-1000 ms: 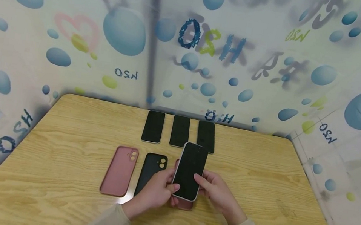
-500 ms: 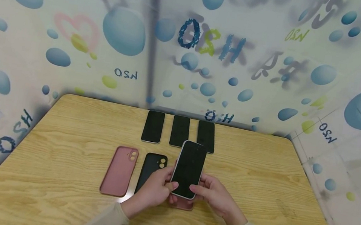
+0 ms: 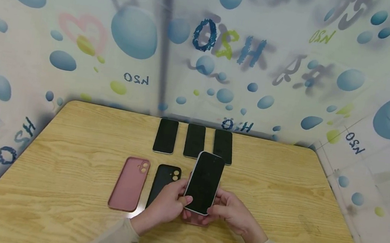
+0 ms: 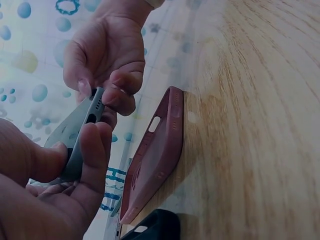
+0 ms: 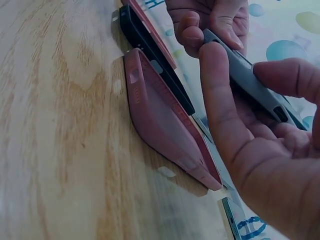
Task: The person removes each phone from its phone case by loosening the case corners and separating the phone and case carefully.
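A smartphone [image 3: 204, 182], dark screen facing up and pale rim, is held between both hands above the table. My left hand [image 3: 165, 204] grips its lower left side, thumb on the screen edge and fingers beneath. At the lower right corner, my right hand [image 3: 235, 217] pinches the phone's edge between thumb and fingers. Below the phone lies a pink phone case [image 4: 165, 135], hollow side up, mostly hidden in the head view. A black phone case [image 3: 162, 183] lies left of it, partly covered by my left hand.
Another pink phone case [image 3: 129, 184] lies farthest left. Three dark phones [image 3: 166, 136] stand in a row flat along the back of the wooden table [image 3: 283, 182]. Patterned curtain walls [image 3: 113, 65] rise at the back and sides.
My right thumb has slid from the screen down to the phone's lower right corner. The phone has shifted slightly left; my left hand keeps its grip.
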The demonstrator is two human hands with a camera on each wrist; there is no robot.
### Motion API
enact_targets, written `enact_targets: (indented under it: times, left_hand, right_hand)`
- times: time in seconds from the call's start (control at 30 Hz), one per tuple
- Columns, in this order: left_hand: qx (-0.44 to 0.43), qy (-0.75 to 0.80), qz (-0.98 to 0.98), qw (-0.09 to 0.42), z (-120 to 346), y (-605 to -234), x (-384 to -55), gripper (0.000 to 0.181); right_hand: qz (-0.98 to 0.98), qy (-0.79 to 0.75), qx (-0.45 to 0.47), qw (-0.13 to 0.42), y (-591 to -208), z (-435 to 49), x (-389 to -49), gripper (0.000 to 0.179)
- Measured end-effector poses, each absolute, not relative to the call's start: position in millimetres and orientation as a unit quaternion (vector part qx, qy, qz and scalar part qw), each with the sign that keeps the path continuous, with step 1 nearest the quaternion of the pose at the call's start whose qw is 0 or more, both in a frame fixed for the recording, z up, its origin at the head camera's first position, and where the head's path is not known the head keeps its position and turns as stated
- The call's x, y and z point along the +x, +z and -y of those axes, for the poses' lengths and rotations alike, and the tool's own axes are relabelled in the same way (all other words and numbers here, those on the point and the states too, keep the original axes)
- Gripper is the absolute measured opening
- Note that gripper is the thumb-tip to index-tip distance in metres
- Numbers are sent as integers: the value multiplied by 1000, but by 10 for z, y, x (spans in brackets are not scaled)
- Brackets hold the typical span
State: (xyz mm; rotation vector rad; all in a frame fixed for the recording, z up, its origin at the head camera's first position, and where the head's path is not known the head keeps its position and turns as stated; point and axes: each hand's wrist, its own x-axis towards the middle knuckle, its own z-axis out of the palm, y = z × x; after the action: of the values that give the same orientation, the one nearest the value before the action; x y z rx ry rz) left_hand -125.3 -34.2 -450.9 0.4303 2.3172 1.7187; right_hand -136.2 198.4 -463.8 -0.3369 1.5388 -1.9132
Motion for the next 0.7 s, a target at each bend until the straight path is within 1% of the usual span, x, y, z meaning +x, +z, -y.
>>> enact_targets:
  times: [0.1, 0.27, 0.47, 0.7]
  left_hand:
    - [146, 583, -792, 112, 337, -4518, -1255, 14]
    - [141, 590, -785, 129, 330, -4519, -1254, 14]
    - [142, 585, -789, 126, 319, -4506, -1245, 17]
    - [136, 596, -779, 138, 314, -4499, -1237, 20]
  right_hand:
    - [-584, -727, -126, 338, -4627, -1987, -1362, 63]
    - [-587, -722, -126, 345, -4614, -1983, -1357, 63]
    - [-597, -718, -138, 329, -4619, -1962, -1350, 64]
    - [-604, -717, -145, 317, -4632, -1949, -1341, 65]
